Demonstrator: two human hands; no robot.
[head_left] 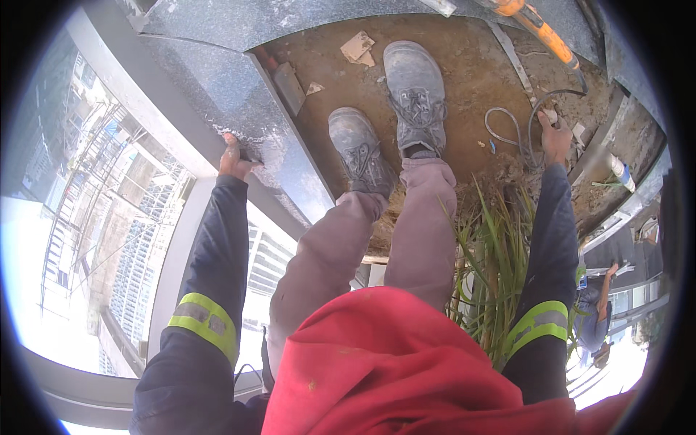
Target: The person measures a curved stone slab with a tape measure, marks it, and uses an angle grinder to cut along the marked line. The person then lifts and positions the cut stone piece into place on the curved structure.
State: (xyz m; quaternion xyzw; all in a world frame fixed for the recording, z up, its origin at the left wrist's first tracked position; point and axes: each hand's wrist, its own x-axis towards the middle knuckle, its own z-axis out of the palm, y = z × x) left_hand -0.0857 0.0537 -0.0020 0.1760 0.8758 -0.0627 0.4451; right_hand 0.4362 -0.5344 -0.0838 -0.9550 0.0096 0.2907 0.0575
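The left hand (235, 158), fingers parted and grasping nothing, rests against the dusty slab (217, 80) — a steady brace. The right hand (556, 138) appears to pinch a pale chunk (551, 115) over the soil (471, 87), beside the grey cable (562, 91); fingers should clear the cable — never snag it.

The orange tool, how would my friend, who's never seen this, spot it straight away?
Find the two dusty shoes on the brown dirt. Go right to the person's right hand, then up toward the top edge, where a long orange tool slants down toward a grey cable. It's the only bright orange thing up there.
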